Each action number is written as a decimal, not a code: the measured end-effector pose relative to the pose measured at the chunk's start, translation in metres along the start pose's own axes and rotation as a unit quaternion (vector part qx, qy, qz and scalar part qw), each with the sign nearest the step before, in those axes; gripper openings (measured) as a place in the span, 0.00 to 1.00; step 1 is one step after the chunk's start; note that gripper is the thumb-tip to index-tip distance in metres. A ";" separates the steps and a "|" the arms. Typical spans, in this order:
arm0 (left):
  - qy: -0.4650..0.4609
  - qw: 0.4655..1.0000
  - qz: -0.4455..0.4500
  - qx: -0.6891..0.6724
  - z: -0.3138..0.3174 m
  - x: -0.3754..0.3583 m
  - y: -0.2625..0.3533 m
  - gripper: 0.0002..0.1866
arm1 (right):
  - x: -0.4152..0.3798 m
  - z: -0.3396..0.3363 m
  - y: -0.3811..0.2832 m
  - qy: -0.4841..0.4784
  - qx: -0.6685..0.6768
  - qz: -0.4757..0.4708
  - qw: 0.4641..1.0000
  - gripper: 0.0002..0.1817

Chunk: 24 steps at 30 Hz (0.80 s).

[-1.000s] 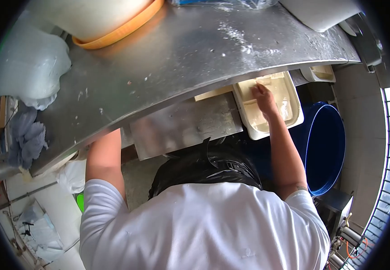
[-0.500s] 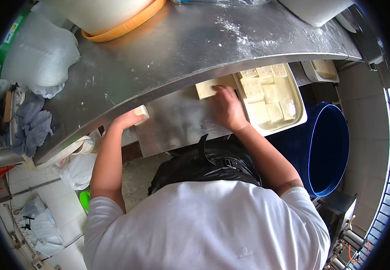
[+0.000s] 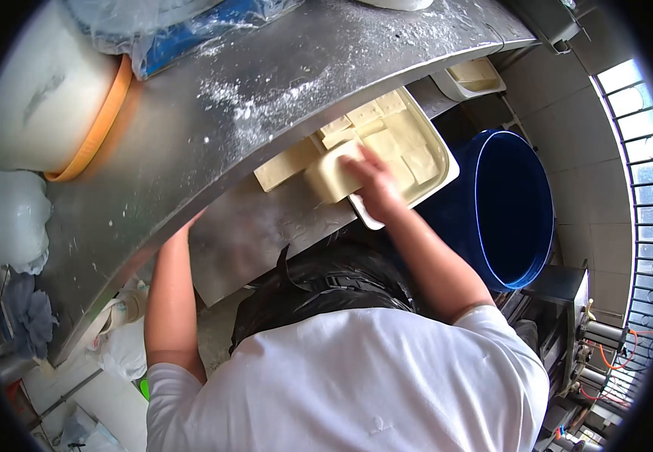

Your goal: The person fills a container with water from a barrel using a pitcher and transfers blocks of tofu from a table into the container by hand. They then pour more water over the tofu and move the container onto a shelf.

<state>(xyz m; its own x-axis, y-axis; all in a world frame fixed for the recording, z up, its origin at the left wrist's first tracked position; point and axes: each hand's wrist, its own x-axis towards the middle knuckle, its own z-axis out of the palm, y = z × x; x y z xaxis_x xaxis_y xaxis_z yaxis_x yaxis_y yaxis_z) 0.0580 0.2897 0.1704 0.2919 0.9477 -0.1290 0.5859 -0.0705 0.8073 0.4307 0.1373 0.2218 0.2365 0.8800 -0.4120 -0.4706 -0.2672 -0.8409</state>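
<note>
- Right hand part-closed on one side of a pale tofu block; block blurred, above lower steel surface, beside white tray.
- Left hand mostly hidden under counter edge; opening and hold, cannot tell.
- Block looks soft: light, even grip, fingers spread, underside supported, kept level, corners clear of tray rim.

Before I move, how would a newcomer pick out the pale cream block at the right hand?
Start at the big round blue barrel, then go left to the white rectangular tray of pale cream slabs. At the tray's left side, the right hand holds the cream block. Unlike the slabs in the tray, it is blurred and in the fingers.
</note>
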 end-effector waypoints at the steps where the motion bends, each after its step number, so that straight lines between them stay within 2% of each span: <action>1: 0.056 0.993 0.025 0.105 -0.014 0.009 -0.013 0.41 | 0.017 -0.026 -0.005 0.020 0.025 -0.053 0.998 0.34; 4: 0.085 0.953 0.006 0.290 -0.046 0.007 -0.043 0.41 | 0.048 -0.077 -0.042 0.041 -0.088 -0.105 0.990 0.28; 8: 0.064 0.930 -0.026 0.361 -0.066 -0.004 -0.067 0.41 | 0.089 -0.104 -0.044 0.027 -0.159 -0.053 0.985 0.28; 10: 0.052 0.926 -0.031 0.374 -0.067 -0.008 -0.075 0.41 | 0.099 -0.100 -0.036 0.065 -0.400 -0.047 0.913 0.32; 11: 0.046 0.925 -0.034 0.377 -0.067 -0.010 -0.075 0.41 | 0.095 -0.097 -0.038 0.066 -0.516 -0.068 0.851 0.38; 12: 0.040 0.924 -0.036 0.380 -0.067 -0.012 -0.076 0.41 | 0.098 -0.098 -0.031 0.061 -0.517 -0.068 0.851 0.38; 14: 0.030 0.924 -0.036 0.380 -0.066 -0.017 -0.075 0.41 | 0.106 -0.096 -0.012 0.130 -0.537 -0.124 0.824 0.41; 16: 0.012 0.925 -0.038 0.377 -0.062 -0.024 -0.073 0.41 | 0.107 -0.095 -0.012 0.123 -0.521 -0.116 0.837 0.43; 18: -0.012 0.931 -0.041 0.363 -0.056 -0.030 -0.068 0.41 | 0.106 -0.090 -0.012 0.134 -0.544 -0.124 0.819 0.43; 20: -0.044 0.938 -0.052 0.339 -0.048 -0.039 -0.058 0.41 | 0.107 -0.090 -0.008 0.135 -0.531 -0.136 0.826 0.43; 23: -0.090 0.945 -0.085 0.303 -0.035 -0.046 -0.042 0.41 | 0.110 -0.096 0.000 0.122 -0.504 -0.150 0.842 0.40; 24: -0.101 0.947 -0.102 0.289 -0.032 -0.048 -0.041 0.41 | 0.100 -0.089 0.000 0.162 -0.571 -0.270 0.758 0.38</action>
<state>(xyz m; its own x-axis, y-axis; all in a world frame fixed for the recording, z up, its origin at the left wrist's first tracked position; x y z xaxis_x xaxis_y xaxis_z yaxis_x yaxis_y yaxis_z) -0.0040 0.2572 0.1617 0.2318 0.8856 -0.4025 0.9444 -0.1056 0.3115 0.5303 0.1903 0.1495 0.4161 0.8891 0.1907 0.7682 -0.2315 -0.5968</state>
